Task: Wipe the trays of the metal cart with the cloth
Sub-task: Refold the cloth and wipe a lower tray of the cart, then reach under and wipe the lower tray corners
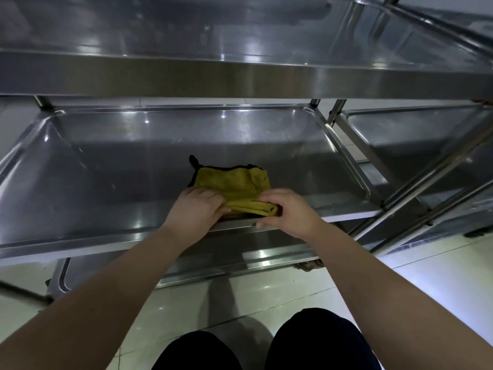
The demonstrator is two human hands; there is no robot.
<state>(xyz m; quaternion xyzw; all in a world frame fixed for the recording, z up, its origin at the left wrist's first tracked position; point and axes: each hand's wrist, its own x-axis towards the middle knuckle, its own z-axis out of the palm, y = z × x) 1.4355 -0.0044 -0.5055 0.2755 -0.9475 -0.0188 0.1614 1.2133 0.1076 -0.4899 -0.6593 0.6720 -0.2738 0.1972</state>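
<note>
Yellow cloth (236, 184) lying on the middle tray (106, 156) near its front rim, left hand (196, 208) pinching the cloth's folded near edge, right hand (289, 210) curling its fingers around the same fold, above the tray's front rim.

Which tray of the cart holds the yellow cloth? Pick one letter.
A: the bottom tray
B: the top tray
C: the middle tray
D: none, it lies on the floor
C: the yellow cloth lies near the front rim of the middle tray, below the top tray and above the bottom tray.
</note>
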